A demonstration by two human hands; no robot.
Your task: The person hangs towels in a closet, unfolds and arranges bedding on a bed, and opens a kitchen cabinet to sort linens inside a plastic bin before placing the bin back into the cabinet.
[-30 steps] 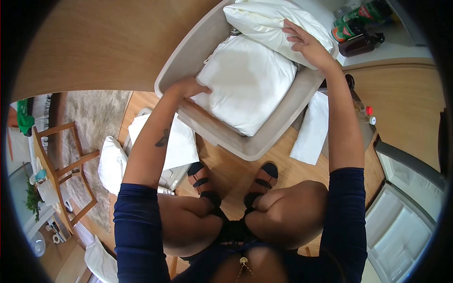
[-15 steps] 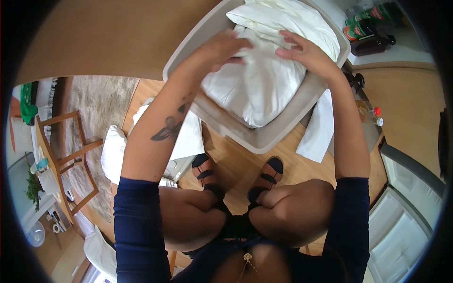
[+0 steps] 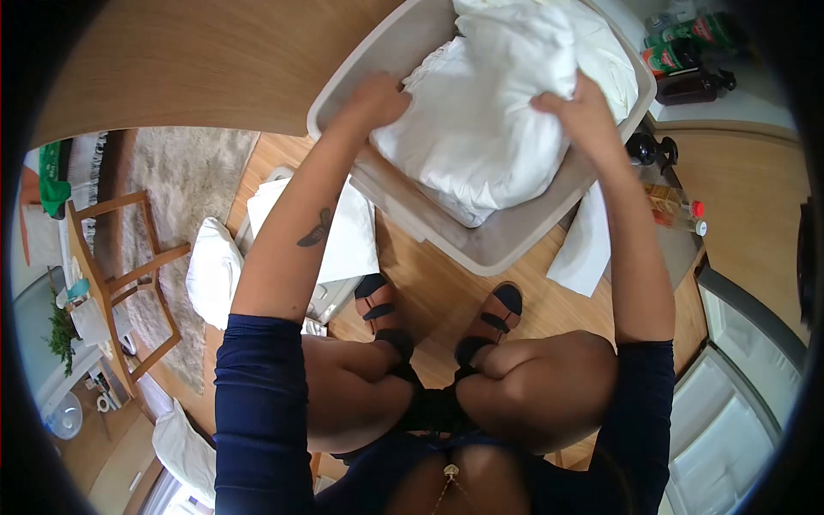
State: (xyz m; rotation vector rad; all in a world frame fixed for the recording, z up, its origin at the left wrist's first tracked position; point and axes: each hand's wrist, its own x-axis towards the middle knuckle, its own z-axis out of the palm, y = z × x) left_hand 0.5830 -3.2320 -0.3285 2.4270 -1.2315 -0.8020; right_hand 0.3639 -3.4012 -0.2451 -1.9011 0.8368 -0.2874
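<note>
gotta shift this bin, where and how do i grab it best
I'd take the bin by its rim, a hand on each of the left and right sides, coming down from above. The rim stands raised and mostly bare there, while white cloth bulks up the inside. Opposite holds should keep it fairly level.

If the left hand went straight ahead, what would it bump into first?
Probably the white fabric in the plastic bin; the left hand seems right at its edge, though depth is unclear.
</note>
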